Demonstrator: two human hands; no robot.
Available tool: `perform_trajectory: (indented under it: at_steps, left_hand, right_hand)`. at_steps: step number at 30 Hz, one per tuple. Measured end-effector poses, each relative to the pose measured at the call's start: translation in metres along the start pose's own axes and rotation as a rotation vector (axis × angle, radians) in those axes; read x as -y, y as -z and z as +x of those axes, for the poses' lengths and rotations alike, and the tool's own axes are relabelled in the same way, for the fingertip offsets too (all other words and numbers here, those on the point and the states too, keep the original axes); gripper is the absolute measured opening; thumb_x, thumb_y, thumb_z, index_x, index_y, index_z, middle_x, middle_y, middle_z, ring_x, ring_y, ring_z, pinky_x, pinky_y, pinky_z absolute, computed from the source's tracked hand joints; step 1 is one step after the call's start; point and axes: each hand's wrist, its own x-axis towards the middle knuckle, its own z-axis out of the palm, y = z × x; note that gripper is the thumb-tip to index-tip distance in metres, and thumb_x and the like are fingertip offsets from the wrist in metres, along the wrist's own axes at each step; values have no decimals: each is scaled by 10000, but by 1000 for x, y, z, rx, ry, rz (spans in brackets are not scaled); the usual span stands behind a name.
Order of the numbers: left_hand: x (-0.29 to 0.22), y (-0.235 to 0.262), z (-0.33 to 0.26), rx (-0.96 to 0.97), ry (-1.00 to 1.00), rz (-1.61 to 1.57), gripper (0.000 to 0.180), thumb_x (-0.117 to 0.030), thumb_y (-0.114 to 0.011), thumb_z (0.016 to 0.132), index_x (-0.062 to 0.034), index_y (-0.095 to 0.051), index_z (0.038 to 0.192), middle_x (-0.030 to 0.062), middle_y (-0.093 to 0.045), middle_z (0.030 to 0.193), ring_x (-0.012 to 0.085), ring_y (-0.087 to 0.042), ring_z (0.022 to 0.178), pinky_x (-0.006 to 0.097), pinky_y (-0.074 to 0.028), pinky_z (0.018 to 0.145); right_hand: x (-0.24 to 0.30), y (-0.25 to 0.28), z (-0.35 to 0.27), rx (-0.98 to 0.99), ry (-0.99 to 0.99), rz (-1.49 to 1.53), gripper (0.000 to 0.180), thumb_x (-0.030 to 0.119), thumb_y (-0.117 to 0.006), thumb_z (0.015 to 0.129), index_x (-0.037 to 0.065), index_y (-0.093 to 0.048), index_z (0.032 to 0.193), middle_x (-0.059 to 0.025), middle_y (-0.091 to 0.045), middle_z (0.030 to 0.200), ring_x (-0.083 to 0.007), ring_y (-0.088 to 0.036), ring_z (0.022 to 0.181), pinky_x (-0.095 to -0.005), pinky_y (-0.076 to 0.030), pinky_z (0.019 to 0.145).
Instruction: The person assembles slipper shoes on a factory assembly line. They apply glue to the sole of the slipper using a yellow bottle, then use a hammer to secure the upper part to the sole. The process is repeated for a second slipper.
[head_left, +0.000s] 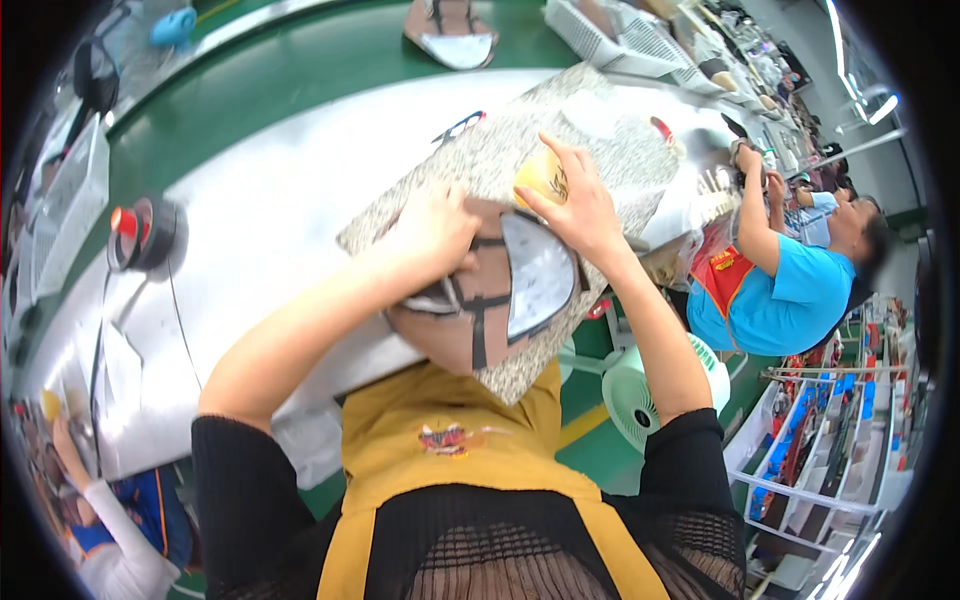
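A brown bag (430,335) with black straps and a pale grey curved panel lies in front of me on a speckled stone slab (640,175). My left hand (437,235) is on the bag's far left edge, its fingers curled over the brown material. Between thumb and fingers, my right hand (582,208) holds a rounded yellow piece (538,178) with dark marks, just beyond the bag's pale panel. What this piece is, I cannot make out. Beyond the slab's left edge lies a small blue and red hand tool (462,127).
A black round holder (148,238) with a red top stands on the pale table at left. At right are a green fan (640,390) and a co-worker in a blue shirt (790,295). White baskets (610,40) and another brown bag (452,38) are across the table.
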Motion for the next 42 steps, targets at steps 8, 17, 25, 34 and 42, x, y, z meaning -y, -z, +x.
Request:
perform_trajectory:
  at_steps: [8,17,25,34,42]
  left_hand:
    - [-2,2,-1,-4,-26,31,571,-519,-696,712,-173,-629,1161,144,-537,1100,284,-518,1023,363,-467,728]
    - [-3,3,-4,-19,-40,30,600,-509,-690,728,-162,-593,1208,147,-527,1113,281,-511,1029,361,-462,734]
    - [-3,1,-5,-49,14,-23,635,-492,-730,690,-169,-586,1217,107,-531,1054,259,-514,1013,373,-462,740]
    - [0,12,2,-90,52,-53,626,-523,-667,759,-167,-547,1260,160,-555,1115,321,-582,982,408,-470,834]
    - [21,68,-71,-123,80,-203,433,-453,-645,822,-117,-655,1095,65,-605,1177,303,-601,996,397,-477,866]
  right_hand:
    - [-116,33,71,-218,-154,-140,705,449,-707,769,112,-455,1334,-170,-517,1126,-333,-569,1011,-416,-471,863]
    - [-188,4,142,32,-358,-277,870,572,-686,722,126,-383,1404,-243,-493,1224,-390,-547,1110,-446,-457,922]
    - [-148,29,89,-196,-44,-230,703,460,-620,836,76,-403,1383,-208,-463,1326,-381,-497,1162,-457,-422,959]
    - [-87,52,-65,497,-10,-118,461,130,-683,766,48,-536,1196,-154,-563,1077,-341,-531,1079,-388,-440,906]
    - [-152,43,-64,218,-181,-400,339,124,-643,808,107,-593,1143,-123,-574,1111,-329,-541,1064,-414,-475,875]
